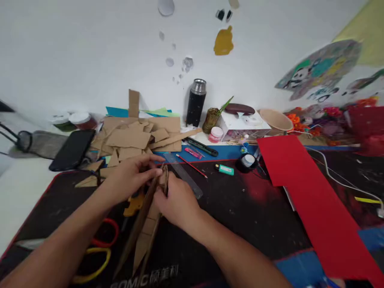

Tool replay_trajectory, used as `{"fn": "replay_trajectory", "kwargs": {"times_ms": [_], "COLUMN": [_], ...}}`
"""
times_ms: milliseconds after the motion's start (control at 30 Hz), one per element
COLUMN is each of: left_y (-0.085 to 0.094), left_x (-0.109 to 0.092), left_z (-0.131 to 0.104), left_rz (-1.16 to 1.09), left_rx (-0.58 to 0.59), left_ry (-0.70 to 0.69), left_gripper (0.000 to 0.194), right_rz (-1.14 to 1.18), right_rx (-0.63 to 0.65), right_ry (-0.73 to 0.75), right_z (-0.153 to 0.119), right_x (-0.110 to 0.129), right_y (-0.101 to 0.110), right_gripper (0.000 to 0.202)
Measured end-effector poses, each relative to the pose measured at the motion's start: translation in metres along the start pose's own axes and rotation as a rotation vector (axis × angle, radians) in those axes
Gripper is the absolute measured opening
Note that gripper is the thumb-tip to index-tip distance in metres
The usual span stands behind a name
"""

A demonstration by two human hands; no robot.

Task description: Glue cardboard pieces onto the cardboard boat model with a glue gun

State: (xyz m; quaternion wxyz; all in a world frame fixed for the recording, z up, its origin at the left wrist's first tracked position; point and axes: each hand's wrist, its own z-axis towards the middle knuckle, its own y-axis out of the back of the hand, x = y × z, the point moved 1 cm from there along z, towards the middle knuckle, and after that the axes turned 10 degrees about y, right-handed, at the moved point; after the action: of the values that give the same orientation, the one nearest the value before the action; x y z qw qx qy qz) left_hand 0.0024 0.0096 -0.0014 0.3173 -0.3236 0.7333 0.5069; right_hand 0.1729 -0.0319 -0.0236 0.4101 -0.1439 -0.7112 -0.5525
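My right fingers [161, 198] clamp the folded corrugated cardboard [149, 227] over the black mat [252, 216]; my left fingers [147, 159] are at its far end, though I can't tell whether they grip.

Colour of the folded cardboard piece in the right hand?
Folded cardboard piece: brown, with darker crosswise lines inside. Best seen in the head view.

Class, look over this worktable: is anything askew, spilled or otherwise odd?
Yes: the cardboard scraps lie jumbled at odd angles, and the red sheet runs untidily past the black mat's edge. No spill stands out.
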Motion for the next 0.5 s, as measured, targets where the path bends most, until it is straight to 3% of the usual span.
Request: {"fn": "replay_trajectory", "kwargs": {"times_ms": [133, 267, 500], "left_y": [-0.003, -0.005, -0.014], "left_x": [0.004, 0.002, -0.004], "left_z": [0.003, 0.002, -0.004], "left_rz": [0.009, 0.149, 0.191], "left_rx": [-0.043, -0.085, -0.132], "left_ry": [0.002, 0.011, -0.031], "left_gripper": [0.032, 0.040, 0.049], "right_rz": [0.012, -0.013, -0.042], "right_rx": [-0.017, -0.037, -0.089], "right_ry": [-0.005, -0.029, -0.043], "right_z": [-0.001, -0.001, 0.002], "right_x": [0.000, -0.002, -0.004], "right_y": [-0.003, -0.001, 0.007], "right_gripper": [0.021, 0.024, 0.022]}}
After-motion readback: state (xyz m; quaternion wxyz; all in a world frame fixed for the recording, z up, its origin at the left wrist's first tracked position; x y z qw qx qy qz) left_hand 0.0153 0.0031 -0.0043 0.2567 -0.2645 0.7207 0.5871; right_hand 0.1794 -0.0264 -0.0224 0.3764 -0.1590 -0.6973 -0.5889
